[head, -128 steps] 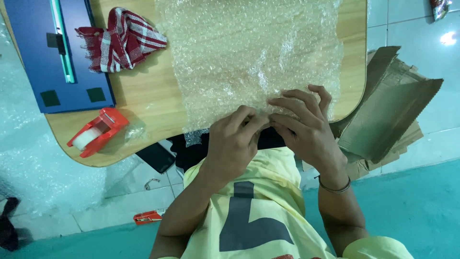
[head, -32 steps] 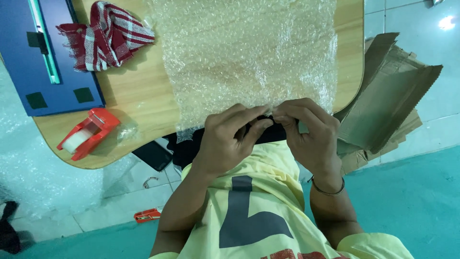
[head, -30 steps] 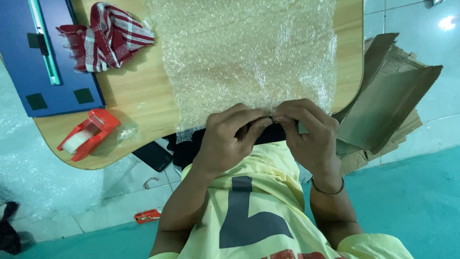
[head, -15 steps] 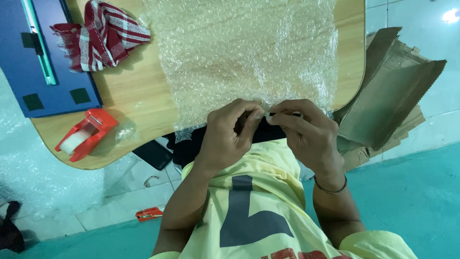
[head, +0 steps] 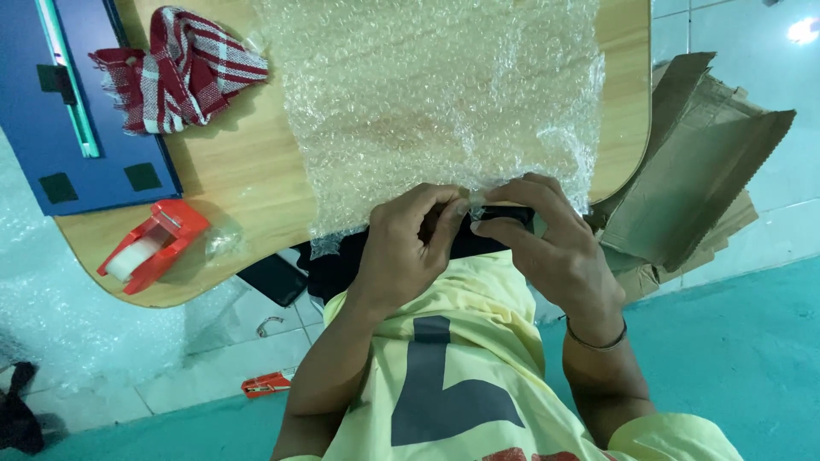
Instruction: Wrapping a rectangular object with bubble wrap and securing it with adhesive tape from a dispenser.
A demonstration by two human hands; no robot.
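A person's left hand and right hand meet at the near edge of a sheet of bubble wrap spread across a wooden table, fingertips pinched together on the wrap where it covers a dark object. Beyond the bubble wrap's left side lie a red-and-white checked cloth, a blue board and a red tape dispenser. Flattened cardboard rests off its right side.

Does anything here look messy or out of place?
Mostly tidy. A torn brown cardboard box sags open off the table's edge, and a small red item lies on the floor.
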